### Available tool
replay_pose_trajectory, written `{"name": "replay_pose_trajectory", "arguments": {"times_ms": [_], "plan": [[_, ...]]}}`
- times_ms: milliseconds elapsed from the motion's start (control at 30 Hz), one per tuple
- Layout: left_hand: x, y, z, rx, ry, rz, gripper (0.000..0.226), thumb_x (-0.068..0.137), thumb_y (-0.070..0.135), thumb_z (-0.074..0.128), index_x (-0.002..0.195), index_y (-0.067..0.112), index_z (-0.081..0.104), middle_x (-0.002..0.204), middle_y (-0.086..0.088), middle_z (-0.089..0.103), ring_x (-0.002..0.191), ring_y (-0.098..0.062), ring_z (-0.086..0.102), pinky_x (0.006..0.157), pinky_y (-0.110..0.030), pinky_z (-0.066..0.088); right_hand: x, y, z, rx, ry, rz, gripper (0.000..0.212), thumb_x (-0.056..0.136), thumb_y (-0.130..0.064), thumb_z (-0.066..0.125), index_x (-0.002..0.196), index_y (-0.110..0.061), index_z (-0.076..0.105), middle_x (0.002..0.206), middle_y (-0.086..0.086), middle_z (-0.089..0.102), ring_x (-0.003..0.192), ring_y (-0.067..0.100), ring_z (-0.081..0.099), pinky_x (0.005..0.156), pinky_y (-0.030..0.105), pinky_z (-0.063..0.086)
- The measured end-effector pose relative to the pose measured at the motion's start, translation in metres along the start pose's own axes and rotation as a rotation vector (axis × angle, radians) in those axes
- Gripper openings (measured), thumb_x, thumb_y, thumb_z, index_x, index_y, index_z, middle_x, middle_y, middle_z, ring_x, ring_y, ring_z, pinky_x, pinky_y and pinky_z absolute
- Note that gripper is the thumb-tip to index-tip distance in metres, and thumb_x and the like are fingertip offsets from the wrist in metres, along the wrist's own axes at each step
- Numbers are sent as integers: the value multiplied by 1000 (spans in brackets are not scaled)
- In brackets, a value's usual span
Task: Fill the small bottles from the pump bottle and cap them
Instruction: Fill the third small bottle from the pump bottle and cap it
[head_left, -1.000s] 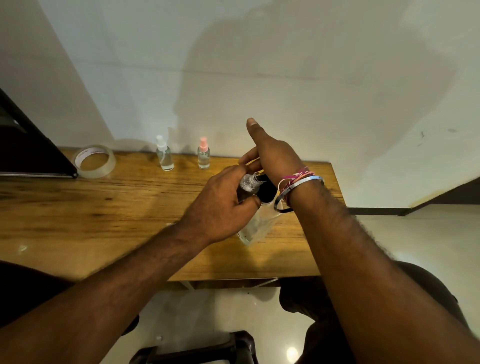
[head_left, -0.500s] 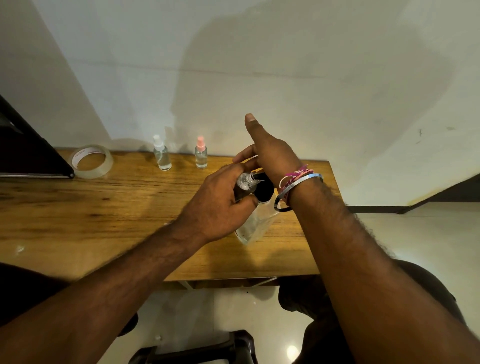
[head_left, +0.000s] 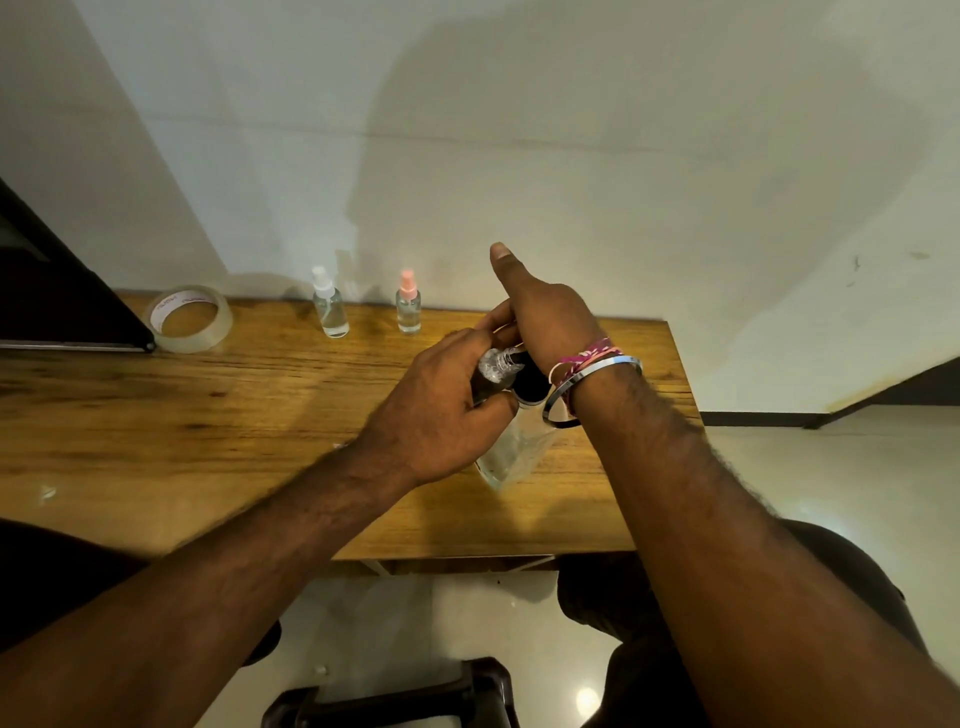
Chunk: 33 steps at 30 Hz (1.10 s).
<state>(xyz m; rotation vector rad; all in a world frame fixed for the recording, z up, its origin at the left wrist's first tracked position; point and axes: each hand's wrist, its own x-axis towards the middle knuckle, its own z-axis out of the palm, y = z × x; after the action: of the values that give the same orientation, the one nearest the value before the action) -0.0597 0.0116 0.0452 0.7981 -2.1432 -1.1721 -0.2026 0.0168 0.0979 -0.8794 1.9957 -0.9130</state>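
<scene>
Two capped small bottles (head_left: 329, 312), one pump bottle (head_left: 511, 449)

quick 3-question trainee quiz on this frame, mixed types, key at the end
1. True or false: the bottle with the pink cap lies on its side on the table.
2. What does the left hand hold at the pump bottle?
A. a roll of tape
B. a small clear bottle
C. a cap
3. Fill in: the roll of tape sits to the ___ of the bottle with the white cap.

Key: 1 false, it stands upright; 2 B, the small clear bottle, while the right hand rests on the pump top; 3 left.
</scene>
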Motion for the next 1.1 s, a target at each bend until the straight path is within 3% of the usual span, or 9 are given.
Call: {"name": "replay_pose_trajectory", "arguments": {"times_ms": [100,200,367,500,600,767,900,967,1100], "plan": [[-1,2,0,-12,3,7,40,84,12,70,113,38,60,100,23,58,89,9,59,70,-4,42,-1,-1,-1,-7,-21,10,77,91,-76,38,71,-14,78,79,5,76,77,24,72,89,46,56],[-1,7,-1,-85,2,40,48,85,2,69,127,24,65,109,28,59,92,13,61,74,-3,44,-2,-5,-6,36,-60,30,77,89,-78,39,71,-14,79,78,5,77,77,24,73,88,44,56],[-2,8,-2,-69,11,24,29,83,24,64,97,47,54,95,20,60,78,6,59,64,-6,41,-2,-11,-10,76,-116,47,78,91,-76,37,83,-10,79,78,7,77,75,26,73,82,41,57],[-5,4,-1,-100,26,20,35,84,14,63,95,46,55,94,17,61,78,5,60,65,-7,41,-1,-13,-12,109,-127,36,75,92,-73,40,89,-9,78,82,8,78,76,28,75,77,38,58],[-6,-3,0,-71,46,1,27,86,8,65,91,34,57,88,11,57,73,-3,55,62,-12,39,-1,-14,-19,161,-128,33,73,94,-70,41,94,-6,77,86,11,78,89,35,75,79,38,59],[-11,-17,1,-67,85,-67,17,91,8,70,99,21,63,95,2,64,87,-13,61,70,-29,51,0,0,-25,46,27,-4,66,96,-67,38,91,-13,76,83,2,78,84,24,72,74,34,50],[-22,-23,1,-57,110,-105,13,95,17,73,102,25,65,101,6,65,91,-7,62,72,-17,48,-4,23,-27,-13,173,-51,50,97,-59,42,83,-21,72,82,-1,76,84,21,70,79,37,52],[-29,-24,1,-49,100,-119,13,96,21,73,104,25,65,103,6,64,91,-7,62,73,-19,50,-13,36,-28,-50,208,-58,44,98,-53,43,76,-24,69,84,-1,75,84,23,70,82,40,52],[-45,-28,2,-48,90,-147,15,95,25,76,107,23,67,105,5,65,91,-11,65,75,-31,57,-24,67,-31,-151,235,31,30,85,-31,50,80,-12,72,86,10,74,84,32,68,83,49,57]]}}
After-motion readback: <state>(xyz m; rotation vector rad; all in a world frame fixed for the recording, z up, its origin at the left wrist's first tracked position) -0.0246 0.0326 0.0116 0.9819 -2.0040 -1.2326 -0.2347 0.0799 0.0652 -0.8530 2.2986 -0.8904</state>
